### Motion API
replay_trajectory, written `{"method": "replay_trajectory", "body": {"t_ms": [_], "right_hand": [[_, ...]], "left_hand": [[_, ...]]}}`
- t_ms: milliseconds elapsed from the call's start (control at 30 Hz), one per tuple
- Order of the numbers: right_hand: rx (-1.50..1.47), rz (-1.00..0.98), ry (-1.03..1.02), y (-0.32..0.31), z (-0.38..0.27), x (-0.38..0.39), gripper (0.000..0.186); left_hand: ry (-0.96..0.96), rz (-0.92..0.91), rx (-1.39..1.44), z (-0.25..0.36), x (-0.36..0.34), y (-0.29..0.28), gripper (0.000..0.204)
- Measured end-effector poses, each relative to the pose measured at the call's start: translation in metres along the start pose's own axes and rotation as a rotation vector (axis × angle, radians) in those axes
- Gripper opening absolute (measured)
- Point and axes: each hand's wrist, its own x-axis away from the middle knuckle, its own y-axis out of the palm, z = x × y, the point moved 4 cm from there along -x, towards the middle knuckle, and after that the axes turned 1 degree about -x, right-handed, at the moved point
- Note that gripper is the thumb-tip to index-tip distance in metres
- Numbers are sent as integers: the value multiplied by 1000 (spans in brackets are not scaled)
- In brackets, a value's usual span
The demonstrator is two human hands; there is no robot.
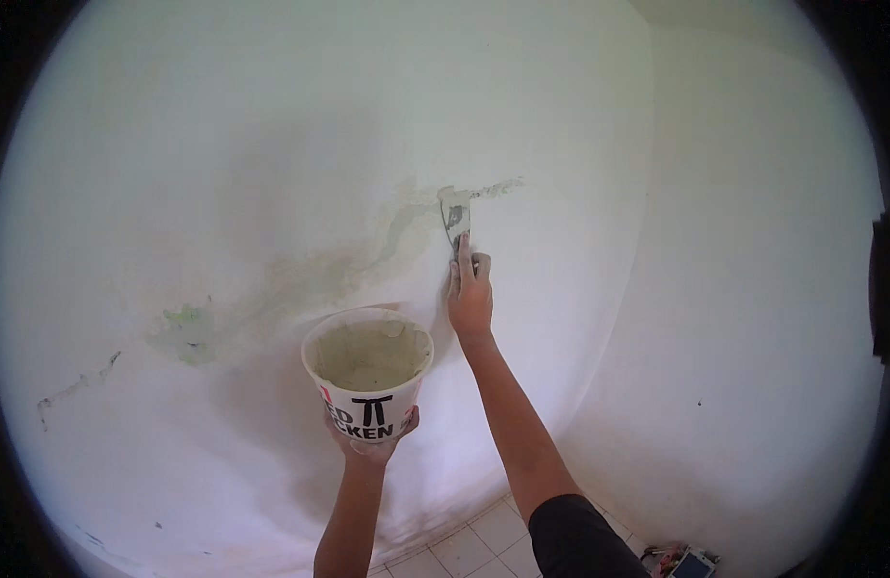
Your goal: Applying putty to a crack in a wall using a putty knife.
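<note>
In the centre of the frame, the right hand (471, 301) is clamped on a putty knife (455, 214), its index finger stretched up along the tool toward the blade, which lies against the white wall (551, 318). Just below and to the left, near the middle of the frame, the left hand (364, 450) grips a white bucket (371, 408) from beneath, fingers curled about its base. The bucket, printed in black and red, is tilted so that its mouth shows grey-green paste (366, 358) inside and smeared along the inner side. On the wall, a band of grey-green filler (320, 276) slants from left of centre up to the blade, with a brighter green patch (185, 316) at its left end and a dark crack (108, 366) farther toward the left edge. A black sleeve (582, 541) covers the upper right arm at the bottom of the frame, beside pale floor tiles (464, 553); small objects (691, 563) lie in the lower right.
</note>
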Motion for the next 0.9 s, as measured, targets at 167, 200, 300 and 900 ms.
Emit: {"method": "replay_trajectory", "body": {"t_ms": [167, 200, 300, 900], "right_hand": [[-23, -90, 91, -14, 12, 21, 58], [-11, -99, 93, -18, 12, 23, 58], [3, -72, 73, -35, 7, 18, 57], [74, -177, 9, -69, -17, -1, 50]], "left_hand": [[10, -29, -102, 8, -3, -1, 77], [10, -23, -101, 9, -4, -4, 77], [5, -75, -69, 13, -6, -12, 81], [-42, -232, -17, 4, 2, 4, 94]]}}
